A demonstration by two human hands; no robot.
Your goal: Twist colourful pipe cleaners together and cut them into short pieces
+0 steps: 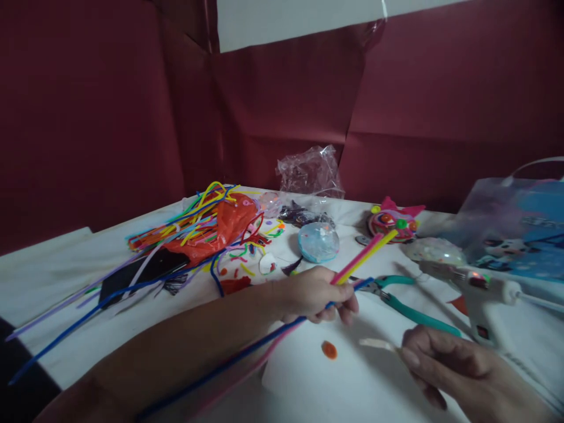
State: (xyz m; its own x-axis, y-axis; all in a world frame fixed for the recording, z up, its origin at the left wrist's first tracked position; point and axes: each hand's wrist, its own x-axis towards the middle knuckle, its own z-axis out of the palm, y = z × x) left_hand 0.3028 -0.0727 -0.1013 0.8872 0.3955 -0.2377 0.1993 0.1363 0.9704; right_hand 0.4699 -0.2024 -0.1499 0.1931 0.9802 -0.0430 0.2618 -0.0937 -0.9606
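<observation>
My left hand [315, 291] reaches across the middle, closed around several fuzzy pipe cleaners [368, 254] in pink, yellow and blue. Their upper ends stick out to the upper right, and long blue and pink lengths trail below the forearm. At the lower right, my right hand [458, 364] pinches a small, thin, pale strip [374, 343] whose kind I cannot make out. Between the hands a small orange disc [329, 350] lies on a white sheet [304, 388]. Just beyond the left fingertips are teal-handled pliers [420, 315], their jaws partly hidden.
A white glue gun [491, 302] stands at right near a blue printed package [524, 229]. Behind are a pink decorated figure [391, 226], a pale blue dome [318, 242] and a clear plastic bag [311, 170]. A pipe-cleaner bundle in a red bag [235, 220] lies left.
</observation>
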